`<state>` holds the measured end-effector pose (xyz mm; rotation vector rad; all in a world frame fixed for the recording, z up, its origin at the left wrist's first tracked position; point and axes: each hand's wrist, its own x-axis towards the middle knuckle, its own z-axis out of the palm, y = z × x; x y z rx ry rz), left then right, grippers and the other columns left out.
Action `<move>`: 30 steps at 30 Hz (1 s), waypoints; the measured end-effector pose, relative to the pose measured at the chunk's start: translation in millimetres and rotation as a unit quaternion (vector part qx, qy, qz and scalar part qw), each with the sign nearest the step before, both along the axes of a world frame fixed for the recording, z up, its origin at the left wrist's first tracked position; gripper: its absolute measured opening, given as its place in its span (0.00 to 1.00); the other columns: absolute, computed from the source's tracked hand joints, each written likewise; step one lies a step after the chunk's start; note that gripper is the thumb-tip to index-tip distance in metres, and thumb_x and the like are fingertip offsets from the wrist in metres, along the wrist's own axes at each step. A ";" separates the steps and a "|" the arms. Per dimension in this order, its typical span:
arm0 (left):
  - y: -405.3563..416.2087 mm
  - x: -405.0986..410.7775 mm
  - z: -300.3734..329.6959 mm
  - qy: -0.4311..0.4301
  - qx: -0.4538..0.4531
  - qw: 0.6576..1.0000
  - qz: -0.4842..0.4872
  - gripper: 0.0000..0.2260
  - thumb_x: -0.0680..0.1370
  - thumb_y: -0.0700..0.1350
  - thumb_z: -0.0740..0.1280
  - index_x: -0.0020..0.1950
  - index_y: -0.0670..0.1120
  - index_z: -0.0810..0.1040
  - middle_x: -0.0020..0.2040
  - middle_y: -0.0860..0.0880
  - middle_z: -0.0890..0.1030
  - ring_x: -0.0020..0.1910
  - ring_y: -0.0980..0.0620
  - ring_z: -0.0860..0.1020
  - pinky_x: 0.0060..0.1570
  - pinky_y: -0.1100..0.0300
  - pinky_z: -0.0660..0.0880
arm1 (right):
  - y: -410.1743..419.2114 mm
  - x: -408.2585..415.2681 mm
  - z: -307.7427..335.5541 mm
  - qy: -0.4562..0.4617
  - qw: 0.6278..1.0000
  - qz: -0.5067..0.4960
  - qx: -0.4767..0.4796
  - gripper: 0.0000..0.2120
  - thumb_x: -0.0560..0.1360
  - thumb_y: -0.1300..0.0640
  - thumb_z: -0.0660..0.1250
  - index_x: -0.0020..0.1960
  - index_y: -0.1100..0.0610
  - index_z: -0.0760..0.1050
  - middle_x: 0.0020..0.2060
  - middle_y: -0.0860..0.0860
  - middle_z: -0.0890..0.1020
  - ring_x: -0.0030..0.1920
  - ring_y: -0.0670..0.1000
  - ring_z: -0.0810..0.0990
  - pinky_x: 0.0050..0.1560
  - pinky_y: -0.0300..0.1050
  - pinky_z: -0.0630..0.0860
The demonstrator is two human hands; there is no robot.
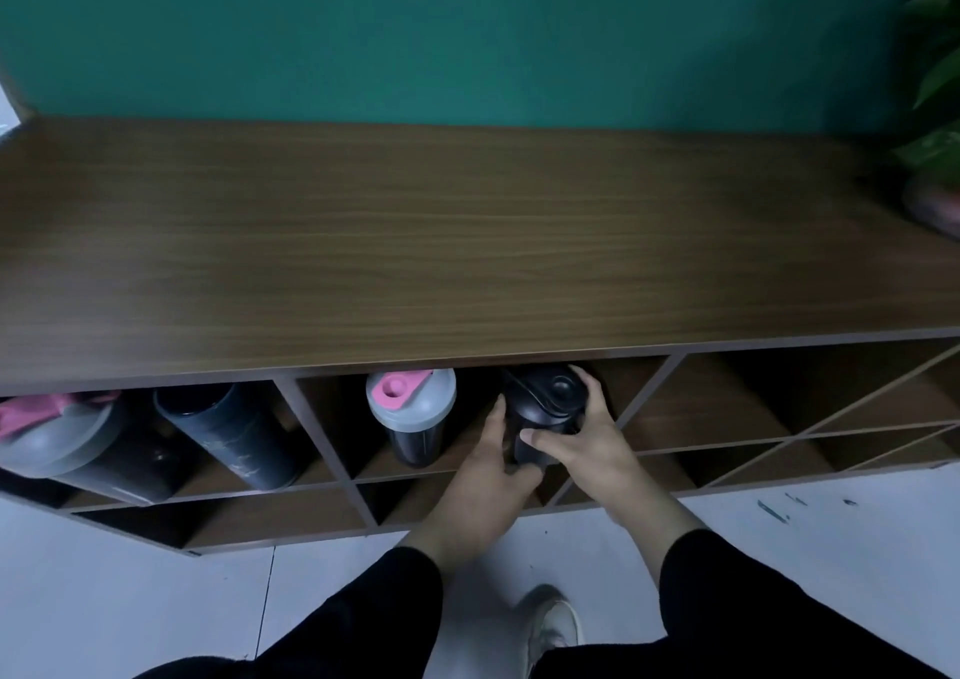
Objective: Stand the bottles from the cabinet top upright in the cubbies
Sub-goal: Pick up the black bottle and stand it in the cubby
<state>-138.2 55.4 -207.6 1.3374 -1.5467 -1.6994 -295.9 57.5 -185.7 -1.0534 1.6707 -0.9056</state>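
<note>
A black bottle [543,400] with a black lid stands in the middle top cubby, just under the cabinet top [467,242]. My left hand [493,465] grips its lower left side and my right hand [587,431] wraps its right side and lid. Beside it on the left stands a dark shaker [413,411] with a grey lid and pink cap. In the left cubby are a dark bottle [228,434] and a shaker with a clear grey lid and pink flap [67,439].
The wooden cabinet top is bare. A potted plant [935,107] sits at its far right end against the teal wall. Cubbies to the right [727,403] have diagonal dividers. White floor tiles and my shoe [553,621] lie below.
</note>
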 end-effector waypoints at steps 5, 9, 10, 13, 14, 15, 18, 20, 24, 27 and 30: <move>-3.3 -1.4 -5.9 -0.004 0.029 1.000 -0.007 0.41 0.80 0.40 0.66 0.85 0.54 0.45 0.59 0.69 0.70 0.38 0.87 0.71 0.50 0.76 0.69 | -8.0 -7.0 -6.0 -0.027 0.999 0.011 0.017 0.44 0.62 0.53 0.80 0.71 0.36 0.61 0.61 0.40 0.80 0.63 0.41 0.76 0.69 0.51 0.72; -4.4 -3.5 -11.0 0.023 0.010 1.000 0.009 0.42 0.76 0.43 0.68 0.84 0.57 0.49 0.72 0.66 0.68 0.60 0.81 0.70 0.72 0.63 0.64 | -7.7 -4.5 -13.7 -0.018 0.999 0.011 0.036 0.44 0.62 0.52 0.79 0.72 0.39 0.60 0.61 0.42 0.79 0.64 0.44 0.76 0.68 0.52 0.72; -4.6 -4.2 -10.9 0.027 0.007 1.000 0.012 0.41 0.76 0.44 0.69 0.83 0.58 0.52 0.70 0.69 0.71 0.63 0.77 0.71 0.74 0.61 0.65 | -7.9 -3.1 -15.4 -0.011 0.999 0.009 0.043 0.45 0.62 0.52 0.79 0.72 0.40 0.60 0.61 0.43 0.80 0.64 0.45 0.76 0.68 0.52 0.73; -4.4 -7.0 -14.3 0.034 0.011 0.999 0.026 0.36 0.75 0.46 0.70 0.81 0.58 0.59 0.64 0.70 0.76 0.65 0.71 0.75 0.74 0.59 0.67 | -8.1 0.9 -17.5 -0.008 0.998 -0.001 0.060 0.40 0.67 0.57 0.78 0.72 0.46 0.61 0.59 0.46 0.80 0.62 0.47 0.77 0.62 0.45 0.74; -3.6 -7.7 -13.8 0.037 0.013 0.999 0.031 0.37 0.74 0.47 0.70 0.82 0.56 0.59 0.66 0.67 0.78 0.67 0.68 0.76 0.75 0.57 0.68 | -8.5 1.8 -18.8 -0.012 0.998 -0.003 0.062 0.40 0.67 0.57 0.78 0.72 0.46 0.61 0.59 0.47 0.80 0.61 0.46 0.77 0.61 0.44 0.74; -3.2 -7.8 -14.9 0.040 0.018 0.999 0.032 0.38 0.73 0.48 0.70 0.82 0.56 0.59 0.67 0.64 0.79 0.68 0.65 0.77 0.76 0.54 0.69 | -8.4 2.9 -19.3 -0.014 0.998 -0.005 0.065 0.41 0.66 0.56 0.79 0.72 0.46 0.61 0.58 0.46 0.80 0.60 0.46 0.77 0.62 0.46 0.74; -2.6 -6.0 -16.3 0.034 0.022 0.999 0.022 0.40 0.72 0.50 0.70 0.82 0.57 0.58 0.70 0.60 0.79 0.69 0.62 0.77 0.76 0.52 0.70 | -10.3 4.1 -26.6 -0.018 0.998 -0.011 0.062 0.45 0.62 0.53 0.79 0.72 0.42 0.60 0.59 0.46 0.80 0.61 0.47 0.77 0.66 0.54 0.75; -3.6 -4.7 -16.7 0.029 0.036 0.999 0.023 0.43 0.71 0.52 0.70 0.83 0.56 0.55 0.70 0.60 0.78 0.69 0.61 0.77 0.77 0.51 0.69 | -11.1 6.1 -27.4 -0.018 0.997 -0.021 0.069 0.45 0.63 0.54 0.79 0.72 0.42 0.59 0.60 0.46 0.80 0.62 0.48 0.77 0.66 0.54 0.74; -3.9 -6.6 -17.7 0.025 0.050 0.998 0.016 0.41 0.73 0.51 0.70 0.83 0.59 0.54 0.70 0.60 0.79 0.69 0.62 0.77 0.76 0.52 0.70 | -9.9 12.9 -24.9 -0.020 0.996 -0.025 0.078 0.38 0.69 0.63 0.75 0.71 0.44 0.60 0.59 0.50 0.79 0.59 0.51 0.78 0.61 0.49 0.76; -6.1 -10.3 -19.3 0.030 0.058 0.998 0.011 0.43 0.73 0.47 0.70 0.83 0.62 0.52 0.69 0.64 0.78 0.69 0.63 0.76 0.77 0.53 0.69 | -8.2 15.8 -21.8 -0.056 0.994 -0.036 0.083 0.32 0.75 0.71 0.65 0.69 0.45 0.60 0.58 0.50 0.77 0.56 0.48 0.78 0.50 0.39 0.79; -12.6 -13.3 -22.8 0.040 0.066 0.997 0.019 0.45 0.71 0.44 0.68 0.83 0.62 0.50 0.67 0.66 0.78 0.67 0.64 0.76 0.74 0.56 0.69 | -2.5 17.5 -10.7 -0.072 0.994 -0.029 0.074 0.26 0.79 0.74 0.55 0.71 0.51 0.59 0.56 0.49 0.75 0.45 0.40 0.75 0.35 0.25 0.75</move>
